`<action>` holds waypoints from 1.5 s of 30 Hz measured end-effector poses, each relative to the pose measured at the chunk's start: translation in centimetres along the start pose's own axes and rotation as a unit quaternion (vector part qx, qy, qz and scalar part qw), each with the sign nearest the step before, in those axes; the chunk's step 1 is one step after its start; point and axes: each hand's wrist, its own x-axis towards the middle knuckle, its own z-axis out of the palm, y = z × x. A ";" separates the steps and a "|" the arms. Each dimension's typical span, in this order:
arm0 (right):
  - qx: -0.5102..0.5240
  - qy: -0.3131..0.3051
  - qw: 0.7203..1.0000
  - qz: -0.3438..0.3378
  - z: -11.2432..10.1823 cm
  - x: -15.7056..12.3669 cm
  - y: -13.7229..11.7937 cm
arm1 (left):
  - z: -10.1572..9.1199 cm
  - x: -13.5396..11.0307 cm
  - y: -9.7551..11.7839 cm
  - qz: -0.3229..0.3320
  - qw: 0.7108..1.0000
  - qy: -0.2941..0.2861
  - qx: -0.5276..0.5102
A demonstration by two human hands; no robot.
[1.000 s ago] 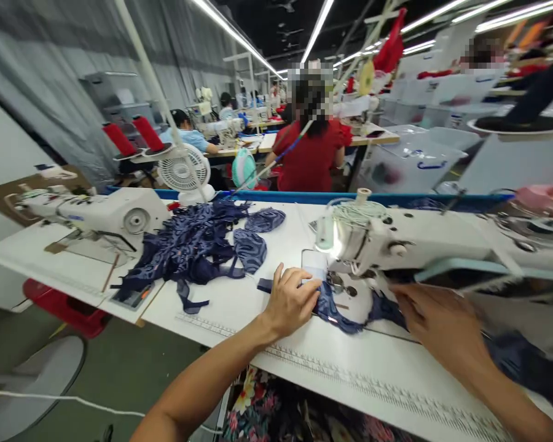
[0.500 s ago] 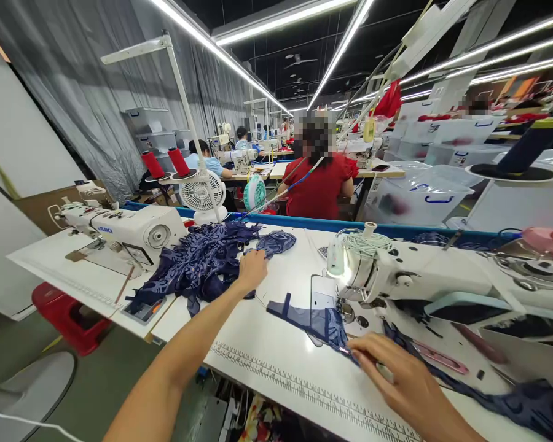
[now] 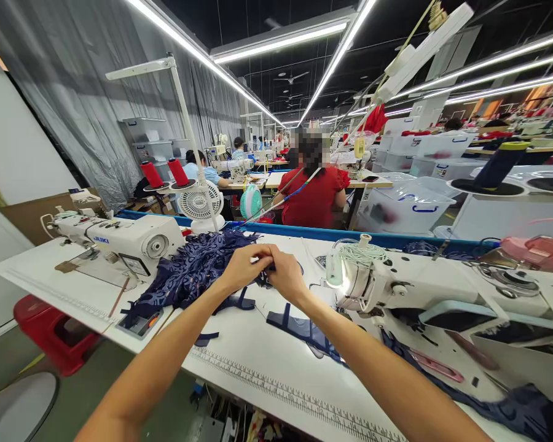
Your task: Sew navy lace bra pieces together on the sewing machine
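My left hand [image 3: 245, 266] and my right hand [image 3: 286, 274] meet over the table, fingertips closed together. Between them is a piece of navy patterned fabric [image 3: 263, 280], mostly covered by the fingers. Just to the left lies a heap of navy patterned garment pieces [image 3: 193, 267], with straps trailing toward the front. Another navy piece, with sheer panels and dark edging [image 3: 299, 325], rests flat on the table, partly behind my right forearm. Beside it stands the white sewing machine [image 3: 373, 279], its lamp lit near the needle; neither hand touches it.
A second white sewing machine [image 3: 133, 236] stands at left, near a small white fan [image 3: 201, 199]. A printed ruler [image 3: 276, 383] runs along the table's front edge. A pink tool [image 3: 437, 365] lies at right. Ahead sits a person in red [image 3: 308, 196]; a red stool [image 3: 50, 334] is lower left.
My right hand has left the fabric piece by the needle and moved up and left to join my left hand beside the heap. The piece on the table stays there.
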 end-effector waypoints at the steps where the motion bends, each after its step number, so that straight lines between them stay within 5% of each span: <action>1: 0.009 0.006 1.000 0.006 0.3 0.7 0.0 | 0.3 -1.0 -0.6 -0.001 0.999 0.025 -0.030; 5: 0.065 0.029 0.997 0.004 0.7 2.1 -1.0 | 3.2 -3.4 -3.2 -0.033 0.983 0.093 -0.154; 8: 0.119 0.040 0.992 -0.012 0.4 2.5 -2.8 | 4.5 -2.3 -3.7 -0.047 0.967 0.155 -0.196; 14: 0.219 0.082 0.970 0.063 -3.2 -2.0 -4.5 | -0.6 -0.2 1.2 -0.010 0.947 0.266 -0.179; 16: 0.322 0.024 0.930 0.175 -4.6 -5.9 -3.7 | -1.1 -1.0 3.1 0.011 0.980 0.192 -0.044; 18: 0.417 -0.043 0.852 0.313 -5.6 -10.3 -2.2 | 0.3 -2.5 4.1 -0.003 0.989 0.028 0.146; 20: 0.386 -0.052 0.842 0.374 -6.4 -14.3 -0.5 | 3.0 -4.3 4.1 -0.040 0.958 -0.128 0.252; 22: 0.336 -0.048 0.858 0.387 -7.0 -17.1 1.1 | 5.8 -5.9 3.5 -0.069 0.936 -0.204 0.278; 25: 0.309 -0.053 0.873 0.374 -7.6 -18.8 2.5 | 8.5 -6.9 3.2 -0.030 0.943 -0.210 0.255; 30: 0.232 -0.059 0.920 0.309 -8.3 -18.6 2.1 | 10.2 -5.7 5.2 0.186 0.948 -0.253 0.056; 33: 0.144 -0.076 0.950 0.268 -8.1 -19.2 1.2 | 10.4 -5.6 6.3 0.136 0.957 -0.257 -0.001; 38: 0.225 -0.211 0.909 0.281 -9.3 -19.8 0.5 | 10.2 -5.8 7.1 0.063 0.976 -0.209 0.006; 42: 0.044 -0.231 0.970 0.055 -12.4 -18.2 2.8 | 12.5 -3.8 6.2 0.045 0.979 -0.195 0.029; 45: -0.098 -0.235 0.966 -0.032 -13.6 -17.7 5.6 | 15.5 -2.9 4.4 0.024 0.980 -0.184 0.073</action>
